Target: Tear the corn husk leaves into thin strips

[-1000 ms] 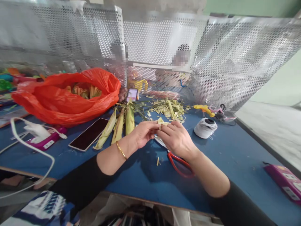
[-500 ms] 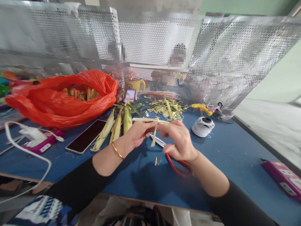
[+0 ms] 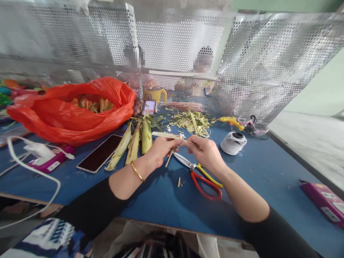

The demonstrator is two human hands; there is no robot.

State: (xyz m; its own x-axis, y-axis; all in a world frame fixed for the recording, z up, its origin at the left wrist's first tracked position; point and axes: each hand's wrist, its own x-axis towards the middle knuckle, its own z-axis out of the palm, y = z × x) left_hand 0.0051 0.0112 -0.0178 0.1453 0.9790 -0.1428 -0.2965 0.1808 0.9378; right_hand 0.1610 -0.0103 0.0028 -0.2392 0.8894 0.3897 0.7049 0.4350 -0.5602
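Your right hand [image 3: 206, 151], earlier spread, is now pinching the pale strips [image 3: 164, 135] your left hand [image 3: 159, 151] is also pinching near the scissors [image 3: 191, 166].

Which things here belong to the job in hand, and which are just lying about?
Seemingly part of the job:
pale strips, held in left fingers and right fingers
scissors
corn husks
thread spool

Probably just lying about:
phone
purple power strip at far right

A phone [image 3: 99, 153] (face up) lies near a purple power strip [image 3: 53, 164].
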